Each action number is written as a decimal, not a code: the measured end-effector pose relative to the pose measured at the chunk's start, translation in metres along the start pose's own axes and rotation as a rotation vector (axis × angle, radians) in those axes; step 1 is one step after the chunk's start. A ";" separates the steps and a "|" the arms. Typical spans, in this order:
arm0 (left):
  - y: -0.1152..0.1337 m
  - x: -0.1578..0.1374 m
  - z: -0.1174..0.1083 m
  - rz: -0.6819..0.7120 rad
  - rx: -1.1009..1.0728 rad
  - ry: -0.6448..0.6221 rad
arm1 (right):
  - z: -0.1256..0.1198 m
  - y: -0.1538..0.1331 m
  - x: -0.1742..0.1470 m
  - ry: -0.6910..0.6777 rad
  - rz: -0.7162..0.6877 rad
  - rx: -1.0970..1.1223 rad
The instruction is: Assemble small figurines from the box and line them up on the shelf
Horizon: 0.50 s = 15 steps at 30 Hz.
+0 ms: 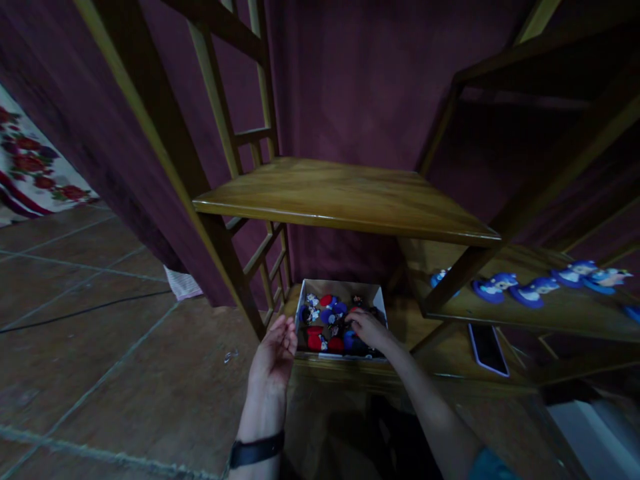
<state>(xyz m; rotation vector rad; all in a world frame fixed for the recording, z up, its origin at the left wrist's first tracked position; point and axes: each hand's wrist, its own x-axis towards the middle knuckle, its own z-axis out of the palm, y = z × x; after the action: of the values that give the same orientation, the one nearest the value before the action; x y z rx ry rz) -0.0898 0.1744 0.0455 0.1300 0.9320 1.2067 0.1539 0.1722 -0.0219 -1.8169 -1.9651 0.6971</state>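
Observation:
A white cardboard box (341,288) stands on the bottom shelf, holding several small figurines in red, blue and dark colours. One red figurine (316,337) lies near the box's front left, and a blue one (333,313) is by the middle. My right hand (369,328) reaches in over the right side of the box. Its fingers are curled together among the dark pieces, and whatever they grip is too small and dim to name. Beside the box's left wall, my left hand (275,348) is raised with the palm partly up, fingers apart and holding nothing.
A wooden shelf board (345,193) overhangs the box. At right, several blue figurines (534,292) stand on another shelf, with a phone (489,348) below them. A slatted wooden side frame (220,267) rises at left. A dark cable (85,311) crosses the tiled floor.

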 end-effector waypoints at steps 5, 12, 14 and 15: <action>0.001 0.000 -0.001 -0.003 -0.025 -0.015 | -0.008 0.010 -0.010 0.035 0.044 0.025; -0.001 0.004 -0.001 0.012 0.011 -0.012 | -0.016 0.027 -0.011 0.045 0.124 -0.113; -0.003 0.003 0.000 0.004 0.025 -0.021 | -0.020 0.031 -0.012 0.027 0.134 -0.114; -0.004 0.002 0.001 -0.002 0.031 -0.024 | -0.021 0.032 -0.012 0.000 0.126 -0.110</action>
<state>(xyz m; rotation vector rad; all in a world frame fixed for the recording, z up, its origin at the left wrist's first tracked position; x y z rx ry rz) -0.0863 0.1754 0.0430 0.1683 0.9297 1.1863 0.1931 0.1638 -0.0233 -2.0204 -1.9365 0.6389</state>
